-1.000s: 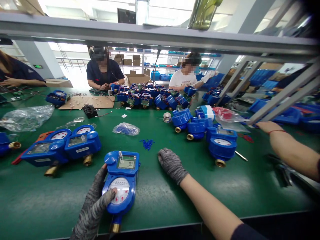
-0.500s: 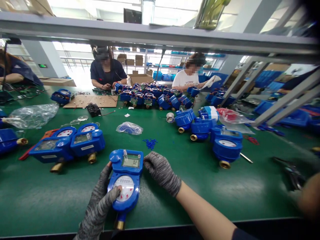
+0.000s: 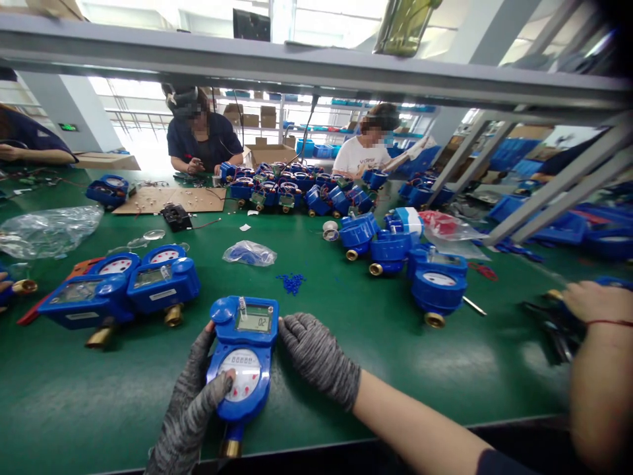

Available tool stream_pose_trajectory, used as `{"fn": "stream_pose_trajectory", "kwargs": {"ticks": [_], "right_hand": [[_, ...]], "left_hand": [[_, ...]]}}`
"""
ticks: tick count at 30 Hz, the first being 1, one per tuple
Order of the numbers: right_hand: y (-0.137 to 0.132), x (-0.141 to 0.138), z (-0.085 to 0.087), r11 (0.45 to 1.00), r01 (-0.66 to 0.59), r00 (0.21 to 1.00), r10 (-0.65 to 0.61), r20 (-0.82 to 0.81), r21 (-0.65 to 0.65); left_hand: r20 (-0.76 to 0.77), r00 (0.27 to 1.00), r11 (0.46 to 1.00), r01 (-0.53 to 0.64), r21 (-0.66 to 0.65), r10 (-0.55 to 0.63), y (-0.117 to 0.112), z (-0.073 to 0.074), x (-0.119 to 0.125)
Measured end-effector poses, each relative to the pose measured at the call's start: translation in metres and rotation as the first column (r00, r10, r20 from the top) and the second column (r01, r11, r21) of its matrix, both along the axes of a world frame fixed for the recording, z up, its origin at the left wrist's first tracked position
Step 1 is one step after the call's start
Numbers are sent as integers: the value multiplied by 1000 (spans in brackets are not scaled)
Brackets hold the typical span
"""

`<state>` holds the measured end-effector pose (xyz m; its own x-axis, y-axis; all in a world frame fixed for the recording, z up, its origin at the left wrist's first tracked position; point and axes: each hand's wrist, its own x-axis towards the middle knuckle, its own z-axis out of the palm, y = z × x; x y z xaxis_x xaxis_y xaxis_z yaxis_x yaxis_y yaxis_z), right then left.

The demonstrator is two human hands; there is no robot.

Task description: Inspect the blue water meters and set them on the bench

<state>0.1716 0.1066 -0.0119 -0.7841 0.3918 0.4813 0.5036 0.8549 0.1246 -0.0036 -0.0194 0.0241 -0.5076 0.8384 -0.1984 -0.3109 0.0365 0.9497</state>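
Note:
A blue water meter (image 3: 247, 379) with a white dial, a small lit display and a brass end is in front of me, tilted on the bench. My left hand (image 3: 190, 406), in a grey glove, grips it from the left, thumb lying across the dial. At the meter's upper right edge, beside the display, is my gloved right hand (image 3: 320, 359). Its fingers are pressed together against the meter's side; whatever is in them is hidden. Just beyond lies a small pile of tiny blue pieces (image 3: 291, 284), with a clear bag of blue parts (image 3: 250, 253) behind it.
Finished-looking meters (image 3: 163, 284) stand at left and more meters (image 3: 438, 290) at right. A co-worker's hand (image 3: 596, 303) reaches in at the right, near dark pliers (image 3: 548, 330). Open meters with wires (image 3: 287, 185) crowd the back. A grey shelf beam (image 3: 316, 63) crosses overhead.
The whole view has shifted slightly to the left. A co-worker's hand has come further in at the right edge. My hands keep nearly the same place on the meter.

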Motion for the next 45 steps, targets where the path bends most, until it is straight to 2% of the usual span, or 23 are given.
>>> {"fn": "stream_pose_trajectory", "kwargs": {"ticks": [3, 5, 6, 7, 9, 11, 12, 14, 15, 18, 23, 25, 28, 29, 30, 31, 32, 33, 34, 35, 39, 42, 45], "right_hand": [[-1, 3, 14, 986, 42, 988, -17, 153, -162], [7, 6, 24, 911, 67, 993, -20, 118, -407], [13, 8, 28, 819, 63, 998, -57, 30, -570], [19, 9, 30, 687, 33, 989, -126, -75, -726], [30, 7, 28, 389, -95, 932, -288, -219, -916], [36, 0, 22, 70, -228, 893, -382, -237, -971], [37, -6, 18, -63, -281, 888, -395, -235, -958], [37, -17, 12, -258, -380, 870, -427, -248, -889], [36, -22, 11, -299, -423, 852, -452, -264, -855], [31, -31, 12, -236, -501, 785, -530, -322, -833], [9, -33, 11, -92, -513, 696, -627, -351, -853], [-4, -27, 8, -113, -519, 683, -651, -331, -847], [-7, -9, 4, -236, -503, 785, -528, -325, -831], [1, -1, 3, -197, -474, 811, -477, -339, -858], [14, 6, 1, -64, -410, 827, -446, -341, -910], [30, 12, -1, 130, -313, 829, -446, -337, -941], [49, 17, -3, 365, -149, 816, -479, -323, -919], [69, 19, -6, 533, 40, 801, -522, -292, -845], [87, 20, -10, 599, 152, 787, -554, -270, -787], [104, 20, -13, 628, 235, 780, -577, -242, -741], [136, 7, -21, 642, 362, 786, -600, -149, -676], [137, 3, -17, 658, 411, 797, -596, -102, -631], [134, 11, -14, 679, 413, 818, -569, -80, -606]], "left_hand": [[17, 999, 999, 48, 5, -48, 1, -1, 1], [31, 996, 997, 78, 30, -79, 2, -5, -1], [34, 996, 995, 87, 39, -88, 2, -7, -3], [37, 995, 995, 93, 44, -94, 2, -9, -5], [47, 994, 994, 96, 48, -98, 2, -12, -9], [63, 994, 994, 88, 56, -92, 1, -13, -10], [70, 994, 995, 83, 62, -87, -1, -12, -10], [74, 994, 995, 72, 68, -77, -2, -11, -10], [72, 995, 995, 71, 68, -76, -3, -10, -9], [62, 994, 994, 86, 69, -90, -2, -11, -13], [39, 992, 993, 119, 3, -119, -4, -4, -25], [-177, 984, 997, 1, -75, -15, -10, 0, -24], [-546, 832, 975, -186, -119, 92, -24, -1, -12], [-629, 771, 972, -212, -104, 101, -27, -3, -7], [-687, 719, 972, -219, -79, 106, -29, -6, -3], [-731, 672, 974, -221, -44, 120, -30, -10, -1], [-760, 634, 975, -224, -3, 143, -30, -13, 0], [-767, 620, 975, -221, 34, 167, -29, -16, -2], [-754, 631, 976, -206, 64, 183, -27, -18, -5], [-733, 653, 979, -183, 92, 191, -26, -20, -9], [-586, 793, 984, -103, 145, 169, -20, -23, -20], [-443, 861, 968, -240, 77, 249, -16, -26, -21], [-363, 875, 946, -314, 79, 321, -8, -24, -34]]}}
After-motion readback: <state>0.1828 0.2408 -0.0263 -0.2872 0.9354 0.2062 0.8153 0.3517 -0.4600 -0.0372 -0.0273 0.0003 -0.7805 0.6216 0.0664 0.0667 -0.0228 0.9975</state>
